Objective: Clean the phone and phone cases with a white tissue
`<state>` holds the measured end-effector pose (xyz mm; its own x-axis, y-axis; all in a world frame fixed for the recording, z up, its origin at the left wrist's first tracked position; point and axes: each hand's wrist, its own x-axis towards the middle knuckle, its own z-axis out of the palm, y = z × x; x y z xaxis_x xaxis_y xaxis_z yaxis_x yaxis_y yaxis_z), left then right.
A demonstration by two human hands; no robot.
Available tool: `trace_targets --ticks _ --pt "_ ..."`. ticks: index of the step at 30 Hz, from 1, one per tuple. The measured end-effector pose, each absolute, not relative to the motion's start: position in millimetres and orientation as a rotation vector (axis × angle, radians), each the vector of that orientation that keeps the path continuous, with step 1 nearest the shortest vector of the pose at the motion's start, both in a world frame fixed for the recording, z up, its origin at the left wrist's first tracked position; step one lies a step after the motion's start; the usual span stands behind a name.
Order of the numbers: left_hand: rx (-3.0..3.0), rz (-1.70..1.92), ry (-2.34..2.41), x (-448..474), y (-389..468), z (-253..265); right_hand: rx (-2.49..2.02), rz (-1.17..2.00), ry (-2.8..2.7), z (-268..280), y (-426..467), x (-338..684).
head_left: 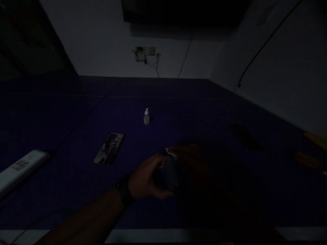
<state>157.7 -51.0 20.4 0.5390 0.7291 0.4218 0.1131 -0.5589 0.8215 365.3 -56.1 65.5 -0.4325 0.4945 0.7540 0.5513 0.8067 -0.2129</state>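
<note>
My left hand (pixel 146 178), with a dark watch (pixel 124 190) on its wrist, grips a dark flat phone (pixel 170 173) by its edges and holds it tilted above the table. At the phone's top edge my right hand (pixel 190 158), deep in shadow, presses a small white cloth (pixel 171 153) against it. Most of the right hand's fingers are hard to make out. Left of the hands lies a patterned phone case (pixel 109 149). Beyond them a small dropper bottle (pixel 146 117) with a white cap stands upright.
The dark blue table (pixel 178 112) reaches back to a wall with sockets (pixel 148 51) and cables. A white power strip (pixel 21 170) lies at the left. To the right are a dark flat object (pixel 245 137), an orange item (pixel 308 159) and a yellow one (pixel 316 140).
</note>
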Motion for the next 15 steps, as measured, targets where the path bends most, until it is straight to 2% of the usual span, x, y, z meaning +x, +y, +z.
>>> trace_targets --ticks 6,13,15 --pt "2.002 1.01 0.679 158.7 -52.8 20.2 -0.81 0.131 -2.003 62.8 -63.7 368.5" --pt "1.989 0.933 0.794 158.4 -53.2 16.8 -0.99 0.665 -1.879 65.3 -66.3 362.0" --pt "1.977 0.911 0.822 158.2 -53.6 16.3 -0.972 0.735 -1.876 65.5 -65.8 362.8"
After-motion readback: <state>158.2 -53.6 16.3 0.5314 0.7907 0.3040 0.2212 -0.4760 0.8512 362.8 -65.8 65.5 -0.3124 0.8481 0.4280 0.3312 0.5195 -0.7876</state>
